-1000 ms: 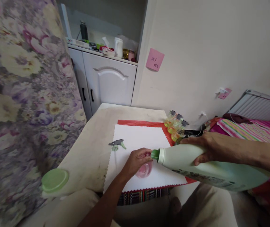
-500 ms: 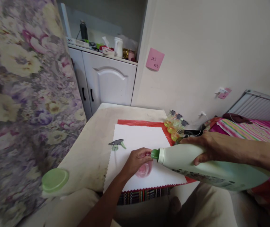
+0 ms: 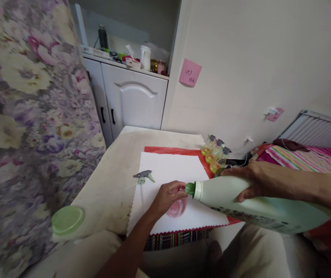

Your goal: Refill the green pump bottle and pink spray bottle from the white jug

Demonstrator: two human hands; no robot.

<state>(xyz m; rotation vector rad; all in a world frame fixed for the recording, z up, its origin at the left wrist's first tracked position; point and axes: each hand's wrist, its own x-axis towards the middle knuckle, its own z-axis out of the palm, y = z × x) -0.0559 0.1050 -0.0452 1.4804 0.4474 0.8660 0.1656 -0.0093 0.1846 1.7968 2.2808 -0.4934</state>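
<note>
My left hand (image 3: 169, 196) is closed round the neck of a clear pink spray bottle (image 3: 177, 208), which stands on a white sheet (image 3: 156, 166). In my right hand (image 3: 253, 179) is a large pale green detergent jug (image 3: 240, 200), tipped on its side with its green spout (image 3: 190, 189) at the mouth of the pink bottle. My fingers partly hide that mouth, and whether liquid is flowing I cannot make out. A grey and green trigger sprayer head (image 3: 144, 176), its thin tube pointing toward me, lies at the sheet's left edge.
Several spray bottles with yellow liquid (image 3: 215, 154) stand at the table's back right corner. A green cap (image 3: 67, 220) lies at the front left. Red material (image 3: 171, 150) shows under the sheet. A floral curtain (image 3: 38, 116) hangs left; a white cabinet (image 3: 136, 96) stands behind.
</note>
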